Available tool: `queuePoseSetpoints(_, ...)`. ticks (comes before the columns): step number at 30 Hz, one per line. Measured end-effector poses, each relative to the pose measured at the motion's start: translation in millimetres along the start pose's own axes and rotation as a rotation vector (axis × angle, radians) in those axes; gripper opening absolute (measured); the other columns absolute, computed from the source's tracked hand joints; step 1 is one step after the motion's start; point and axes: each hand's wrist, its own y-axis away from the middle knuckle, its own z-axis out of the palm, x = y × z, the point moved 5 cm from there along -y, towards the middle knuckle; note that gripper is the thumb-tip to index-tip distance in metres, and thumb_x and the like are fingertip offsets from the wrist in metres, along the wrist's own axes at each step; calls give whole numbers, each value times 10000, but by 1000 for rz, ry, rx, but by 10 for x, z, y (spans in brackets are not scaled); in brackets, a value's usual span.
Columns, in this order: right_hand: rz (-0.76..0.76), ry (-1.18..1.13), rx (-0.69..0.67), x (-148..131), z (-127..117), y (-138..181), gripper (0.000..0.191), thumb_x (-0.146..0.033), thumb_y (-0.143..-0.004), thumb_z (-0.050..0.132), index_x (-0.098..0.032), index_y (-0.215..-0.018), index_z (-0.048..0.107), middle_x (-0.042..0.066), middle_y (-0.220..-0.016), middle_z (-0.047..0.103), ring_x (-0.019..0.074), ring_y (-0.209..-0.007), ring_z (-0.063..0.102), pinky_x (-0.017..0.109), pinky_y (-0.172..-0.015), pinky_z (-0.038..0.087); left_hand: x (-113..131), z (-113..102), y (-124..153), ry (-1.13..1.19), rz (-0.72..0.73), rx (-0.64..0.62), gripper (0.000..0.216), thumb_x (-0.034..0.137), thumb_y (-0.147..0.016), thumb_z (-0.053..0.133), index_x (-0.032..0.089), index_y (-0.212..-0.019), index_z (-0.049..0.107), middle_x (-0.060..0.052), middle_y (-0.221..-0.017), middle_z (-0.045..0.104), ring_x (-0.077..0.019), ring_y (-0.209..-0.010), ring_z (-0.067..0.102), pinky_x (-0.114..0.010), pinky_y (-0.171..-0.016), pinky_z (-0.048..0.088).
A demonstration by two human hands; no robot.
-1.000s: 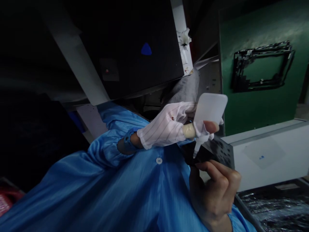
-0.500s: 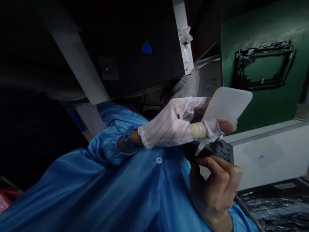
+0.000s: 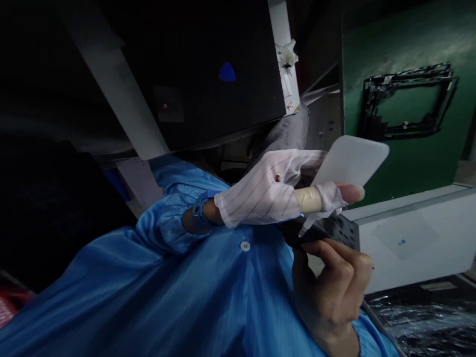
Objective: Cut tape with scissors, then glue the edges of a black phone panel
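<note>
My left hand (image 3: 271,191), in a white striped glove with the thumb tip bare and tape round the thumb, is closed on a white squeeze bottle (image 3: 353,161). The bottle's flat, round-cornered end points up to the right. Its narrow tapered tip (image 3: 305,227) shows beneath the thumb, slanting down to the left. Just below that tip is my bare right hand (image 3: 332,285), its thumb and index finger pinched together. Whatever the pinch holds, if anything, is hidden. The left hand's other fingers are behind the bottle.
Black frame-shaped parts (image 3: 409,104) lie stacked on a green board (image 3: 412,171) at right. Below it is a white ledge (image 3: 420,238). A dark panel with a blue triangular piece (image 3: 227,72) stands at upper left. Shiny wrapped black material (image 3: 427,317) lies at lower right.
The bottle's tip has shifted very slightly up and left. Both hands otherwise keep their places and grips.
</note>
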Motion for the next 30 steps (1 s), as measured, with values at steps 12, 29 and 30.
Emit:
queuePoseSetpoints(12,6,-6,-12,-8,-15,-12,243,52,-1093,744,-181,-1138,690,56,-1065,731,170,-906,690,294,-855,571,-32,-63,59,-53,-4,37,326,452,-1024,995,167,-893,907,-34,-763,734,-157,-735,712,-236,-678,623)
queuePoseSetpoints(29,6,-26,-10,6,-16,-36,302,68,-1058,760,-208,-1156,690,50,-1066,728,184,-886,700,318,-824,569,-167,-91,75,46,-37,41,331,476,-924,1072,215,-1105,978,-75,-886,833,-200,-654,707,-333,-608,614)
queuePoseSetpoints(30,6,-32,-14,9,-14,-29,301,66,-1059,759,-208,-1164,692,52,-1069,732,187,-891,704,321,-830,572,-151,-87,82,31,-54,38,311,452,-960,1050,185,-1096,967,-83,-915,840,-189,-681,719,-311,-624,613)
